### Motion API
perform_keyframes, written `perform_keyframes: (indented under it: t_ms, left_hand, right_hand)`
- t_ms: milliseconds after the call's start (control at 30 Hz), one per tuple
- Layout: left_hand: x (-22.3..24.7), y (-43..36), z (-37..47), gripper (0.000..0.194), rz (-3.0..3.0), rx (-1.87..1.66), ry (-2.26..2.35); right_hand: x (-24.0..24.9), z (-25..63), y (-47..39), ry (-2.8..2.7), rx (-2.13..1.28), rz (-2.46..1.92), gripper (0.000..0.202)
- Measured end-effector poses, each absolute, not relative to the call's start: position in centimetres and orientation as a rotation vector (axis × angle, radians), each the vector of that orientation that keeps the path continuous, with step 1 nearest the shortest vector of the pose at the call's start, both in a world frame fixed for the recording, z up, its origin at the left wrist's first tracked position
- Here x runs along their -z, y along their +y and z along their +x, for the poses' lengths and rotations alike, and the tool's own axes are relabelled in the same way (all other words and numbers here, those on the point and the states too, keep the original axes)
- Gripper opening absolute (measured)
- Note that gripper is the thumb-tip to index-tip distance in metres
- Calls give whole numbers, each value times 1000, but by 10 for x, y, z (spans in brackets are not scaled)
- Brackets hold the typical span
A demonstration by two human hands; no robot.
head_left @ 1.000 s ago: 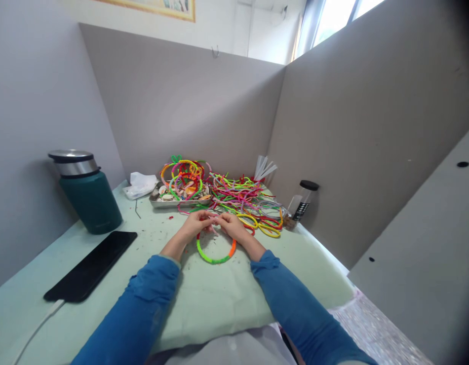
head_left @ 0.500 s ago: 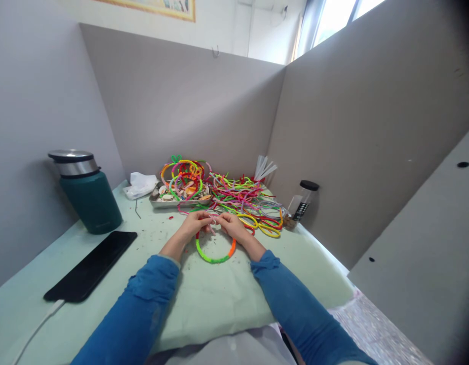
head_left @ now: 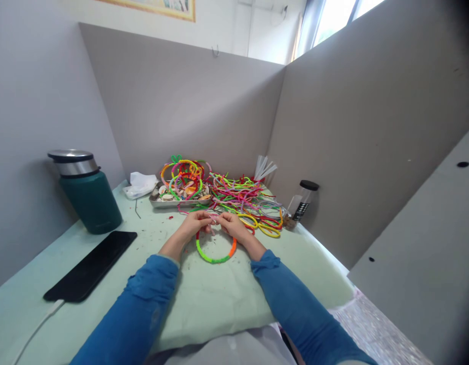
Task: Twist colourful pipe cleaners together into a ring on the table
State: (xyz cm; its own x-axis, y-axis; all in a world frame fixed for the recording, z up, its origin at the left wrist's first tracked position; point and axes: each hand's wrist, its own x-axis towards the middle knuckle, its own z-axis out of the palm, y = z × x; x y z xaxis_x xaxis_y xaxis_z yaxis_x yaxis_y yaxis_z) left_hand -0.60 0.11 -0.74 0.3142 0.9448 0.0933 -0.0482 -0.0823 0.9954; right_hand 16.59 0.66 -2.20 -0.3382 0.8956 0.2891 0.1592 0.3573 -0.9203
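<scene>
Both hands meet at the far side of a ring point(head_left: 215, 260) wrapped in fuzzy stem: lime, green and orange sections show, with a bit of red near the left fingers. My left hand point(head_left: 194, 225) pinches the ring where a pale pink pipe cleaner point(head_left: 212, 231) is, its short end hanging inside the loop. Pressed close beside it, my right hand point(head_left: 233, 226) has thumb and fingers closed on the same pink pipe cleaner. The fingers partly hide the far part of the ring.
Behind the hands, a metal tray point(head_left: 181, 204) holds shells and several finished-looking colourful rings point(head_left: 187, 165). Loose pipe cleaners point(head_left: 242, 195) lie piled to its right. A clear black-lidded bottle point(head_left: 301, 203) stands right; a teal flask point(head_left: 92, 200) and black phone point(head_left: 92, 266) are left.
Very little differs. The fingers have shifted slightly around the pink pipe cleaner; the ring stays in place.
</scene>
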Motion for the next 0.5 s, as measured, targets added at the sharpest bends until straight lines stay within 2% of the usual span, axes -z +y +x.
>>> perform_keyframes:
  t_ms: [500]
  left_hand:
    - [6,-2,-5,36,1371,-1018,872]
  right_hand:
    - [26,167,9,-1751,-1055,-912,34]
